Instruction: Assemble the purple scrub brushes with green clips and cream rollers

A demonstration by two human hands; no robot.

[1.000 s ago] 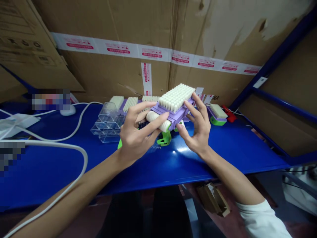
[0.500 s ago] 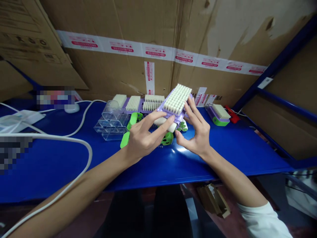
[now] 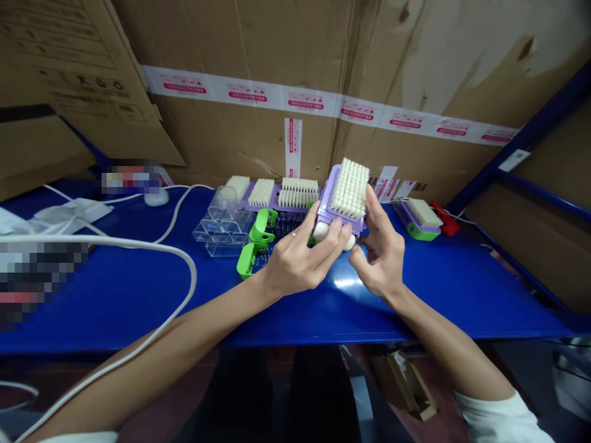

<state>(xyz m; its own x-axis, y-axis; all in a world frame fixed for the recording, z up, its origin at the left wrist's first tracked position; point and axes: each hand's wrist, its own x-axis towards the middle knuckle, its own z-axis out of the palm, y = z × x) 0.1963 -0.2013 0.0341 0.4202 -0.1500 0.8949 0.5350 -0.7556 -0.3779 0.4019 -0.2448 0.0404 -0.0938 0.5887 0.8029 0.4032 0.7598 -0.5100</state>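
Both hands hold a purple brush (image 3: 327,195) with cream bristles, raised over the blue table and tilted with the bristles facing up. My left hand (image 3: 298,261) is closed on its lower left edge, fingers across the near side. My right hand (image 3: 384,258) grips the right side, thumb low and fingers up along the edge. White ribbed rollers (image 3: 321,231) show at the brush's near end, partly covered by my left fingers. Left of my hands lie bright green holders (image 3: 246,261) and stacked clear plastic pieces (image 3: 225,223).
More purple bristle pads (image 3: 298,192) line the back by the cardboard wall (image 3: 258,37). A purple-and-green brush (image 3: 422,223) and a red object (image 3: 446,220) lie at the right. A white cable (image 3: 190,271) loops across the left side, over my left forearm.
The brush has turned more upright, and a second roller end now shows beneath it. My left fingers have shifted along its near edge. The whole view has swung slightly left.
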